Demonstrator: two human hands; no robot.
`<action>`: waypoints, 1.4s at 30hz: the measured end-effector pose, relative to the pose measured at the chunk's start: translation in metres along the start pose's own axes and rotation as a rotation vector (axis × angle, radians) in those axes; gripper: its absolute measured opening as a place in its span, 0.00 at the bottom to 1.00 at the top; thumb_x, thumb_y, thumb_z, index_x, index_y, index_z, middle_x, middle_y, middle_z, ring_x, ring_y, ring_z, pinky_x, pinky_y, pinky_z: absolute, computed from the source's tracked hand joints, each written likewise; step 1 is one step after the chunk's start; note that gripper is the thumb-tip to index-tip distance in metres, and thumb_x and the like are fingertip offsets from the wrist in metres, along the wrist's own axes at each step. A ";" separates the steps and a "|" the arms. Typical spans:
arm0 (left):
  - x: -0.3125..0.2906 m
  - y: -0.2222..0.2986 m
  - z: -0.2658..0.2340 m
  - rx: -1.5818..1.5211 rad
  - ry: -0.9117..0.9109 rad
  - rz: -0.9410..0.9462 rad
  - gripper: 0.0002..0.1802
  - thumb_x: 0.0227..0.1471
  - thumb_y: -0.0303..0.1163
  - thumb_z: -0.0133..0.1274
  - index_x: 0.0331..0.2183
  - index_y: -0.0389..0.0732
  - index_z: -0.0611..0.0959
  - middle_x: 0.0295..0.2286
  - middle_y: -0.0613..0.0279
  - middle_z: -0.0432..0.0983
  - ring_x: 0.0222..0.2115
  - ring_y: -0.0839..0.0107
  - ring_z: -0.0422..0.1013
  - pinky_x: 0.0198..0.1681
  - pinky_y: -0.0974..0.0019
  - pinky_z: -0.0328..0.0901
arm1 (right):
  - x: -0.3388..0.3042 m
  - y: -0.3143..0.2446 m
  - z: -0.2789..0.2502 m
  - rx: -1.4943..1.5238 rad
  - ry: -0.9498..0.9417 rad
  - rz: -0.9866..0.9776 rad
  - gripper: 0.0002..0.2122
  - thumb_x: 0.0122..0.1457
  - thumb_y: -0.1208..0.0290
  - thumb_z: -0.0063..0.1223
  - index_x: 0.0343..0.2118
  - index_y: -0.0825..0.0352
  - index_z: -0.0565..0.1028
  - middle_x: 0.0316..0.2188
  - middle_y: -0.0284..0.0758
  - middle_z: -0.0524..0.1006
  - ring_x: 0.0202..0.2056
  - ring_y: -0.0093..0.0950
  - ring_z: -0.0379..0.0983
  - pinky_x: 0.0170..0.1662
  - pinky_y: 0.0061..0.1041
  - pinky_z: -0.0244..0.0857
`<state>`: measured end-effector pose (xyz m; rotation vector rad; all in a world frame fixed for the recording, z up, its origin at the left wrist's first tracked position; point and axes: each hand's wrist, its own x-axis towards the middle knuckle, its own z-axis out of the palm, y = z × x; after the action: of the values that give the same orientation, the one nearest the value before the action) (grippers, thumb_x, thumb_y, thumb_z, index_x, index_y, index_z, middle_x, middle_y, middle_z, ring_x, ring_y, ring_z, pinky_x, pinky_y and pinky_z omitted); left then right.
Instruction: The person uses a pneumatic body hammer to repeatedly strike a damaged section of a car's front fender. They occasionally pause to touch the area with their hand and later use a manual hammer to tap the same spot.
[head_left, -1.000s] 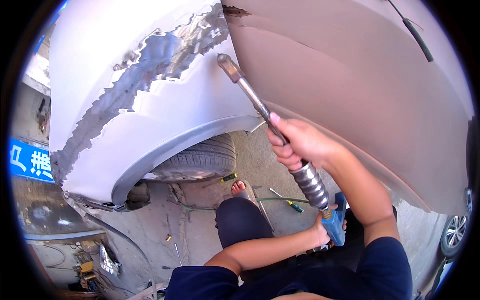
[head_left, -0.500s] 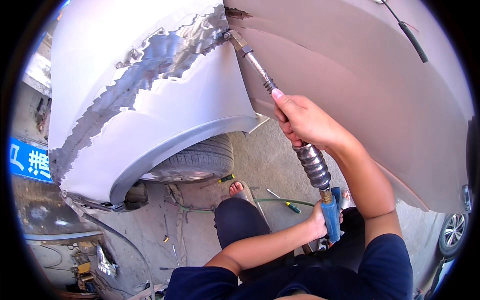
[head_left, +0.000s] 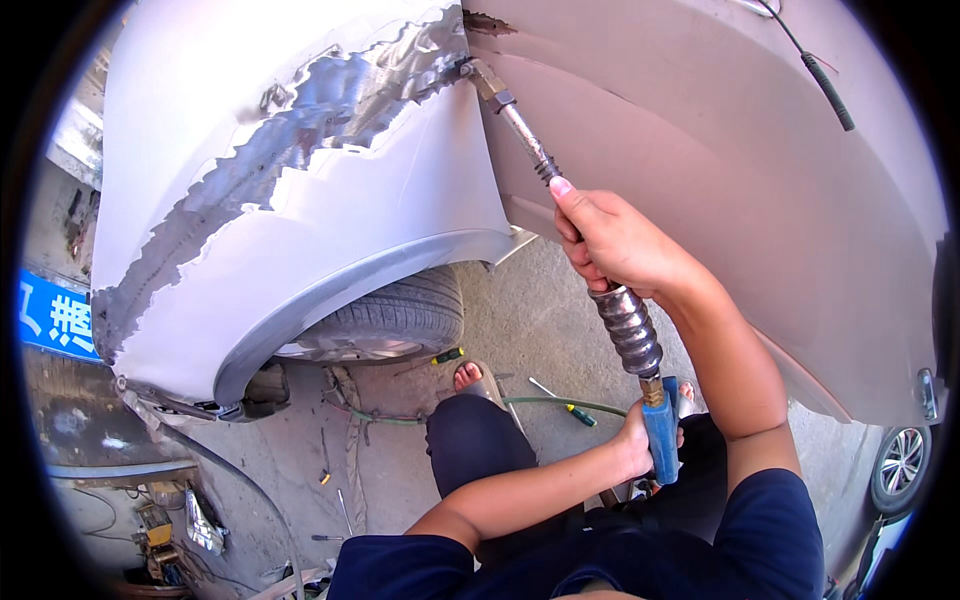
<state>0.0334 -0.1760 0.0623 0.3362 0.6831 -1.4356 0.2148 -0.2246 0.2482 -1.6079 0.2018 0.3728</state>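
A slide hammer (head_left: 628, 328) slants from my lap up to the car's bodywork. Its metal hook end (head_left: 486, 82) meets the rear edge of the light grey fender (head_left: 390, 190), at the gap beside the door panel (head_left: 690, 160). My left hand (head_left: 640, 442) is closed around the blue handle (head_left: 661, 445) at the low end. Farther up, my right hand (head_left: 612, 238) wraps round the tool, directly above the ribbed chrome weight; its fingers hide what lies beneath. A jagged band of bare, dented metal (head_left: 290, 140) runs across the fender.
Below the fender is a tyre (head_left: 385, 315). On the concrete floor lie a screwdriver (head_left: 568, 404), a green hose (head_left: 560, 400) and a yellow-black handled tool (head_left: 448, 356). A dark cable (head_left: 235, 470) hangs at left. Another car's wheel (head_left: 902, 468) stands at far right.
The view has shifted slightly, so the fender's top appears a little farther right. Both hands keep their grips, and the hook end stays at the fender edge.
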 end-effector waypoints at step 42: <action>-0.009 -0.030 0.020 -0.041 0.004 -0.051 0.24 0.58 0.52 0.36 0.26 0.43 0.76 0.24 0.59 0.70 0.26 0.62 0.69 0.34 0.57 0.70 | -0.014 -0.029 0.010 -0.126 0.089 0.139 0.23 0.66 0.46 0.35 0.19 0.58 0.56 0.12 0.23 0.54 0.12 0.15 0.49 0.14 0.17 0.51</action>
<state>0.0093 -0.1851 0.0888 0.2916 0.7276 -1.4674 0.2111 -0.2135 0.2801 -1.7409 0.3653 0.4279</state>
